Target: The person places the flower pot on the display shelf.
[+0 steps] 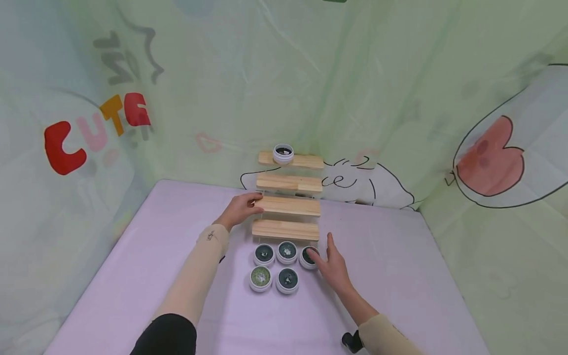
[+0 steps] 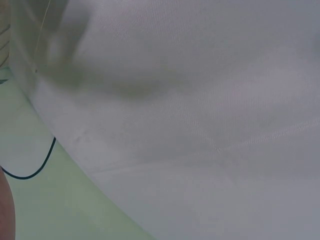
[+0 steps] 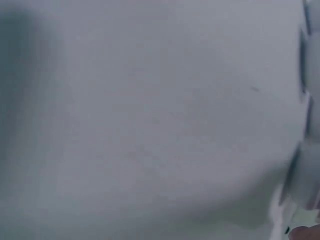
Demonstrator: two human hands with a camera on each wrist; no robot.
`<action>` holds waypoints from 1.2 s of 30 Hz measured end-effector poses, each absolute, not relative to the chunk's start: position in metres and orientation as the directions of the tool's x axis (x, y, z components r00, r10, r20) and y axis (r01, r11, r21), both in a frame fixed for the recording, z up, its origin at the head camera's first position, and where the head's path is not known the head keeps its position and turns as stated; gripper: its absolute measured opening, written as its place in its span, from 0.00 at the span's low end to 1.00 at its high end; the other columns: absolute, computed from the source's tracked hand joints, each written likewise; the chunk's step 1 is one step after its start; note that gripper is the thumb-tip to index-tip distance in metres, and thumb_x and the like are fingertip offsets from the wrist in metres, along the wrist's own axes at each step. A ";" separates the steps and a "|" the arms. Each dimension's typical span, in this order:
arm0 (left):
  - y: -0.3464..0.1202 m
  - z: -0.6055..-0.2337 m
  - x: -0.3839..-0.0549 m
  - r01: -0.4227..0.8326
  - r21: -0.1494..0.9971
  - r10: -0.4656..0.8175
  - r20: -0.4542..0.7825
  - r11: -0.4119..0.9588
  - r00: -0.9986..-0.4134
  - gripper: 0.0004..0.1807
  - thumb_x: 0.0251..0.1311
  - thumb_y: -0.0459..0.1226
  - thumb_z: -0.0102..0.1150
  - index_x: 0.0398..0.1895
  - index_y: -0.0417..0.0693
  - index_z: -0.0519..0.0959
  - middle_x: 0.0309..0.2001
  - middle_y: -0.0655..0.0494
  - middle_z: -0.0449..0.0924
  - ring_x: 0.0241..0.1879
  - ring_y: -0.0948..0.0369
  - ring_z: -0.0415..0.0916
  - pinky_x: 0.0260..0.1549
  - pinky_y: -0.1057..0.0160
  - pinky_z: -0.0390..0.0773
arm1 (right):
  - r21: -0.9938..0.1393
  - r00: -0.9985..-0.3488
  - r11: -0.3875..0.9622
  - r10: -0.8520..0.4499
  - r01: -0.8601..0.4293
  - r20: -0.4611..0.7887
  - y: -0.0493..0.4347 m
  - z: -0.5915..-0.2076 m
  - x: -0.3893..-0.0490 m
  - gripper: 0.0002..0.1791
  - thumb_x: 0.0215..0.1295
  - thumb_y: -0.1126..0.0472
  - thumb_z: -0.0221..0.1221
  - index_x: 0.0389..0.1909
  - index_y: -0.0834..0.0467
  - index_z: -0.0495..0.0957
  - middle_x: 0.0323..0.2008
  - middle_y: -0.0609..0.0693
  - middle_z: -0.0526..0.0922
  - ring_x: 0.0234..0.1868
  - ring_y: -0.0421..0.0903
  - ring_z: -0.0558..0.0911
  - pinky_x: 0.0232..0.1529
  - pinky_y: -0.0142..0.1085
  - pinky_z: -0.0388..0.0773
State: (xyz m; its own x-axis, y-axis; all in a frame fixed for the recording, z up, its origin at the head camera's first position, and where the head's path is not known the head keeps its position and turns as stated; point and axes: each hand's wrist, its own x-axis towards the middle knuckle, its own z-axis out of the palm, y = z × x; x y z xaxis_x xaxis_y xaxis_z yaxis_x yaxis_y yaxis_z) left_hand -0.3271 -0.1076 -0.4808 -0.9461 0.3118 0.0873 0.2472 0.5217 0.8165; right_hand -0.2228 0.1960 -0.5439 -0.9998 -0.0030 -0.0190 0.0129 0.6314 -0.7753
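A stepped wooden display stand (image 1: 288, 229) with several narrow tiers stands at the back of the table. My left hand (image 1: 237, 211) is at its left side and pinches the end of a middle tier. One small white round jar (image 1: 283, 155) with a dark top sits on the highest tier. In front of the stand several more jars are grouped, among them a green-topped jar (image 1: 260, 278) and a dark-topped jar (image 1: 287, 281). My right hand (image 1: 335, 268) is spread, its thumb over the rightmost jar (image 1: 307, 262), partly hiding it. In the right wrist view, jars (image 3: 305, 180) line the right edge.
The table has a pale lilac cover (image 1: 381, 276). A pale green printed curtain (image 1: 284, 74) rises close behind the stand and along both sides. A black strap piece (image 1: 352, 341) is at my right forearm.
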 end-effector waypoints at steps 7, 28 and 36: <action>-0.107 -0.484 -0.327 0.235 0.824 0.309 0.077 0.515 -0.948 0.29 0.60 0.35 0.66 0.63 0.34 0.73 0.65 0.41 0.71 0.65 0.49 0.69 0.63 0.61 0.73 | -0.749 -0.999 0.662 -0.042 -0.027 -0.001 0.199 -0.576 -0.209 0.59 0.58 0.39 0.66 0.75 0.69 0.45 0.73 0.68 0.52 0.73 0.60 0.56 0.74 0.50 0.56; -0.107 -0.479 -0.325 0.240 0.825 0.310 0.083 0.512 -0.947 0.28 0.59 0.35 0.66 0.63 0.33 0.73 0.65 0.41 0.71 0.64 0.49 0.69 0.63 0.61 0.73 | -0.730 -0.983 0.665 -0.045 -0.161 0.176 0.189 -0.578 -0.202 0.50 0.61 0.48 0.67 0.71 0.73 0.54 0.69 0.69 0.60 0.69 0.61 0.63 0.70 0.51 0.62; -0.108 -0.481 -0.328 0.235 0.823 0.304 0.081 0.517 -0.949 0.28 0.59 0.35 0.67 0.62 0.34 0.73 0.65 0.42 0.71 0.64 0.50 0.70 0.62 0.62 0.73 | -0.735 -0.989 0.668 -0.010 -0.116 0.147 0.183 -0.574 -0.203 0.46 0.64 0.52 0.65 0.72 0.72 0.54 0.69 0.67 0.61 0.69 0.60 0.64 0.69 0.49 0.65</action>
State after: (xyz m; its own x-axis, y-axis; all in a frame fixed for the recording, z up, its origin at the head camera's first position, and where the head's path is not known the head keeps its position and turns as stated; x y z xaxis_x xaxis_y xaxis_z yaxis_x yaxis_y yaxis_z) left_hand -0.3281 -0.1075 -0.4813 -0.9493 0.3037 0.0808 0.2353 0.5168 0.8231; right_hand -0.2028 0.1826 -0.5742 -0.9891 -0.0100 0.1467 -0.1158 0.6679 -0.7351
